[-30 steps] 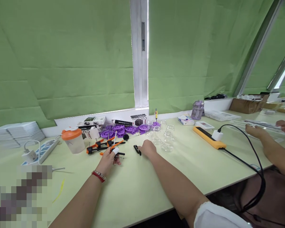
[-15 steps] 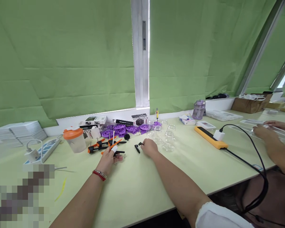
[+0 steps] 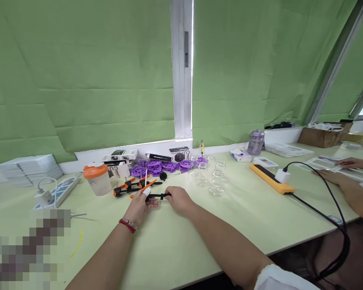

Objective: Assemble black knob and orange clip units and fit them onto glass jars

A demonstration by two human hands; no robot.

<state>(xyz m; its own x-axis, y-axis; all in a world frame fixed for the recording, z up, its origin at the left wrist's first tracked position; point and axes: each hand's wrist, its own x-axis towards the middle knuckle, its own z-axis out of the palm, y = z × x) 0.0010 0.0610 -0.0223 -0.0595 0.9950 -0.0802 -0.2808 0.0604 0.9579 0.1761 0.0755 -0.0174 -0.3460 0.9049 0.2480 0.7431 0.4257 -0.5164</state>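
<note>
Left hand (image 3: 141,204): fingers closed around one orange-and-black plastic clamp (image 3: 153,195), over the pale green worktop (image 3: 169,249). Right hand (image 3: 179,199): fingers pinching a small black piece (image 3: 164,196) at the clamp's end; whether seated, cannot tell. Behind: group of similar clamps (image 3: 127,188), apparently assembled.

Place: apparently a shared assembly workroom | long pale-green worktable (image 3: 175,249) | heaped purple plastic wheel-shaped parts (image 3: 154,166) | orange-and-black bar-shaped pieces (image 3: 128,185) in a row | stacked flat white items (image 3: 30,170) | yellow-and-black power strip (image 3: 267,179) | co-worker's hand (image 3: 329,176) at same table
</note>
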